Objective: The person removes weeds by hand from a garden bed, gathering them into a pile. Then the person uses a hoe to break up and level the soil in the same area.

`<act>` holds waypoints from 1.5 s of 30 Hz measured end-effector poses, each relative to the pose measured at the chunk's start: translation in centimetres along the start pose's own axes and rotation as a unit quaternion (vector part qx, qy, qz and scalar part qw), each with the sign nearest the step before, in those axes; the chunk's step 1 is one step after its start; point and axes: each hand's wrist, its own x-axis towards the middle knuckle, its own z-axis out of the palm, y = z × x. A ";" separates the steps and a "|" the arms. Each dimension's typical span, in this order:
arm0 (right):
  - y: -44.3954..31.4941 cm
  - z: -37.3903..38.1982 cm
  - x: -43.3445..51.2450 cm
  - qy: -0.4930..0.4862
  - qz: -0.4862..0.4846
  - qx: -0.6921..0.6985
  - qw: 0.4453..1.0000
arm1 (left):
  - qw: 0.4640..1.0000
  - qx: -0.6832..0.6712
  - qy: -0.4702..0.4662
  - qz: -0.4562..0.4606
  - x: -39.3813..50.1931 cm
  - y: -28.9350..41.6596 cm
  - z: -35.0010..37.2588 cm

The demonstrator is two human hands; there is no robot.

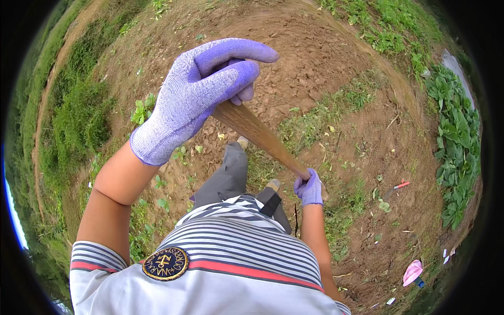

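A long brown wooden tool handle slants across in front of my body. My left hand, in a purple coated knit glove, is curled around its upper-left part, with the index finger reaching forward. The end under that palm is hidden. Lower and to the right, close to my hip, my right hand in a matching glove grips the handle's narrower part. A short bit of wood shows just past the right fist. No tool head can be made out.
Bare brown soil lies ahead, crossed by a grassy weed strip. Leafy green plants line the right. Bushes stand left. A red-handled object and a pink bag lie on the ground. My shoes are below.
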 end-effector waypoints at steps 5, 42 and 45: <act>-0.6 1.8 -0.3 0.057 0.016 0.024 0.998 | 1.000 0.007 0.000 -0.005 1.9 -0.6 -0.4; -0.4 1.0 0.1 -0.015 -0.108 -0.025 0.994 | 0.575 0.612 -0.232 0.490 -2.6 8.9 3.1; 0.6 1.4 0.4 -0.011 -0.063 0.028 0.998 | 0.631 0.606 -0.253 0.414 -0.5 9.5 0.7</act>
